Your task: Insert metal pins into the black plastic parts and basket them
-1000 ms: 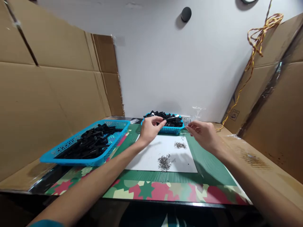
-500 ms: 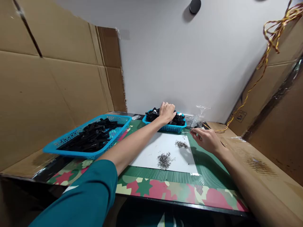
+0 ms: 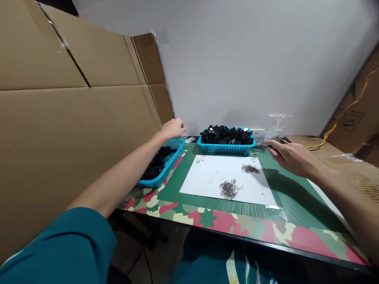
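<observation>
Over the far end of the left blue basket [image 3: 161, 181], my left hand [image 3: 174, 128] hovers with its fingers curled in; whatever they may hold is hidden. Long black pieces [image 3: 156, 163] lie in that basket, partly behind my forearm. My right hand [image 3: 288, 156] is raised above the right side of the green mat, thumb and fingers pinched together at a small dark thing too small to name. Left of it, a white sheet [image 3: 204, 177] bears two heaps of tiny metal pieces, a larger heap [image 3: 229, 189] and a smaller heap [image 3: 250, 169].
A second blue basket [image 3: 226, 148], heaped with short black pieces [image 3: 226, 135], stands at the back by the wall. Clear plastic bags [image 3: 268, 136] lie to its right. Cardboard panels [image 3: 118, 110] close in the left side; a yellow wire [image 3: 334, 126] hangs at right.
My left hand has left the back basket and moved left, over the basket of long pieces. My right hand stays pinched beside the sheet. The view has turned left.
</observation>
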Demonstrator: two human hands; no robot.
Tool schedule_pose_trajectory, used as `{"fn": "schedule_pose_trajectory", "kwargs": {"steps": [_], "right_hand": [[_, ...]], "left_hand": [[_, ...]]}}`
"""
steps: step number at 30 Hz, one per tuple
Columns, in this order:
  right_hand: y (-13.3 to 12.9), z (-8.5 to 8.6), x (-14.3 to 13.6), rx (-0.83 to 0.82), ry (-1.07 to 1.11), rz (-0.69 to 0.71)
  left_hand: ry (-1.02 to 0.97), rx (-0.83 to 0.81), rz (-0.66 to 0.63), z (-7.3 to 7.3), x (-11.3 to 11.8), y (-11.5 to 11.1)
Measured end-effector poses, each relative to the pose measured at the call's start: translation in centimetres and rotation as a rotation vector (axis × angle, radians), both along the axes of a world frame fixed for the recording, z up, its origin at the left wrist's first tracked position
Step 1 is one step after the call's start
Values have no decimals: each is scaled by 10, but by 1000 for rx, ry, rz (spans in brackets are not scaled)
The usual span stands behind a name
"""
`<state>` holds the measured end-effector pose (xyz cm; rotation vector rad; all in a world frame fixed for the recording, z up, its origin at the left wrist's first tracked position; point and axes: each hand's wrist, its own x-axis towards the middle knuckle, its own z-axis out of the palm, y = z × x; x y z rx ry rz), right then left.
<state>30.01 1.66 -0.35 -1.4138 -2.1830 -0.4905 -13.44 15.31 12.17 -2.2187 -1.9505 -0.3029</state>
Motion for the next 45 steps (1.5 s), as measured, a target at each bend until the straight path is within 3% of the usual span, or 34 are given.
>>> {"fn": "schedule_pose_trajectory", "kwargs": {"steps": [3,5,9,12,17,22,24,27,31,34,38,42,45], "right_hand": [[4,-2,4,-109,53,43],[6,0,5,-176,91,69],[1,7,2,-275,158,105],[-5,15,-4,-379,219,131],[-16,20,-25,-512,252,247],[-28,18,-56,-730,274,434],[-33,16,-67,-784,284,455],[-36,11,-79,-793,311,475],[-35,7,-84,-791,323,436],[-34,7,-83,-813,313,447],[-33,8,-80,-861,340,474],[-33,14,-73,-870,475,501],[-33,18,-70,-869,550,528]], "left_hand": [[51,-160,10,-10,-55,-6],[61,-219,-42,-22,-73,-9],[86,-272,-142,-44,-76,-11],[151,-282,-177,-51,-72,-9],[155,-182,-177,-45,-79,-6],[-11,57,-119,-22,-80,-9],[-139,180,-103,-10,-67,-18],[-320,333,-141,5,-29,-44],[-419,223,-378,2,39,-88],[-570,26,-574,-22,84,-106],[-839,-193,-741,-65,128,-107],[-1069,-318,-727,-102,145,-105],[-1130,-314,-716,-119,143,-112]]}}
